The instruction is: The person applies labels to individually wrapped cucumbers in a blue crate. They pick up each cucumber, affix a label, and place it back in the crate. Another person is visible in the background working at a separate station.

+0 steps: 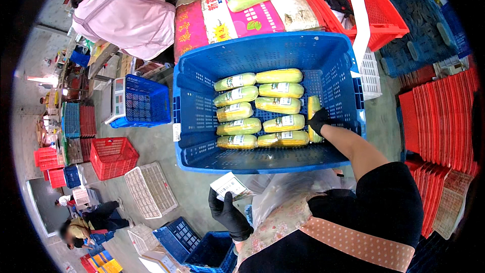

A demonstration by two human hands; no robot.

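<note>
A blue plastic crate (pixel 273 165) lies before me, holding two columns of wrapped ears of corn (pixel 281 90) with printed labels. Along the right side of the crate one more ear of corn (pixel 313 103) lies crosswise to the others, and my right hand (pixel 319 121), in a black glove, is closed over it. Outside the crate's near edge, my left hand (pixel 229 212), also black-gloved, holds a packet of printed labels (pixel 229 185) between thumb and fingers. Clear plastic film (pixel 280 189) lies over the front of my floral apron.
Beyond the crate, several ears of corn (pixel 250 0) lie on printed cartons (pixel 257 19). A co-worker in a pink shirt (pixel 129 11) stands at the upper left. Red crates (pixel 375 3) are at the upper right, with stacked red crates (pixel 443 121) below. A blue crate (pixel 146 100) stands left.
</note>
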